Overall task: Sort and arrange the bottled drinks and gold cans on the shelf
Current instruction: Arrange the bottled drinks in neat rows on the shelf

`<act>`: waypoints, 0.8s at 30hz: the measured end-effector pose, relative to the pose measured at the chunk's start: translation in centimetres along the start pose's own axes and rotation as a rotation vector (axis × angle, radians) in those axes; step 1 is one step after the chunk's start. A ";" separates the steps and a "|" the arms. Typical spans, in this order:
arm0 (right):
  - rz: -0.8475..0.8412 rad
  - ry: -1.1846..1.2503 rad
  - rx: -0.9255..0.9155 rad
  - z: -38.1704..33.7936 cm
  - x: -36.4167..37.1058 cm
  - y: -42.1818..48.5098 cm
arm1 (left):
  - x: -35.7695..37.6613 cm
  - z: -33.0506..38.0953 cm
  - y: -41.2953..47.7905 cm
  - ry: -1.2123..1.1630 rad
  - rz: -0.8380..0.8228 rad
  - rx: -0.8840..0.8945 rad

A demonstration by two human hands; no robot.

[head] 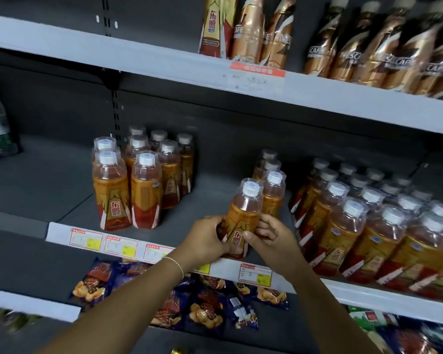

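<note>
Left cluster of bottles (138, 185): at 10 o'clock from the hands, well apart. Left hand (206, 238): fingers curled round the lower label of the held bottle (244, 213). Bottle upright at the front lip of the shelf (215, 190), heading a short row; whether its base rests there, cannot tell. Judged: full, fairly heavy, stiff plastic, slick film sleeve, so grip the labelled waist, not the cap. Right hand (269, 235): grasps the same band, thumb across the front. Large block of bottles (368, 226): 3 o'clock, near.
</note>
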State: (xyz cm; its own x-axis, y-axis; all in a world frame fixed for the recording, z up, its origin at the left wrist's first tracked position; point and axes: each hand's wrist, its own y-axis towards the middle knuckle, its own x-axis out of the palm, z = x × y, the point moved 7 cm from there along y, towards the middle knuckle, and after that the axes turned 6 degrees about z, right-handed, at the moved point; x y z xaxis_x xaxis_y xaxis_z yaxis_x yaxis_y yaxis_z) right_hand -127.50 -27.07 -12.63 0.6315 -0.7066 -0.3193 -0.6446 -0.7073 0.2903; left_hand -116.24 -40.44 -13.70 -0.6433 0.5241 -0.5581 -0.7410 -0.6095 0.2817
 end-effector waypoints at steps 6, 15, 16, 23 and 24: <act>0.008 -0.008 0.028 2.0 -2.1 -0.8 | 2.5 1.1 -0.7 -0.015 0.034 -0.029; 0.056 0.072 0.004 3.4 -4.0 -2.2 | 5.1 1.9 -1.0 -0.001 -0.122 -0.018; 0.054 0.068 0.005 3.6 -4.0 -2.2 | 5.3 2.0 -1.0 0.000 -0.120 -0.019; 0.085 0.048 0.025 4.3 -3.9 -2.1 | 5.8 2.1 -0.9 0.020 -0.080 0.002; 0.088 0.047 0.027 4.4 -3.9 -2.1 | 5.8 2.0 -0.9 0.026 -0.078 0.009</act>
State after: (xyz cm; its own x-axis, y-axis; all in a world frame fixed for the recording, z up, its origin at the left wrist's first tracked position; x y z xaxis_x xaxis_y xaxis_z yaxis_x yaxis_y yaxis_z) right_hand -130.48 -22.77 -15.94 0.5915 -0.7664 -0.2505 -0.7094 -0.6424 0.2901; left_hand -119.70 -35.62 -15.65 -0.5786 0.5539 -0.5986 -0.7904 -0.5619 0.2440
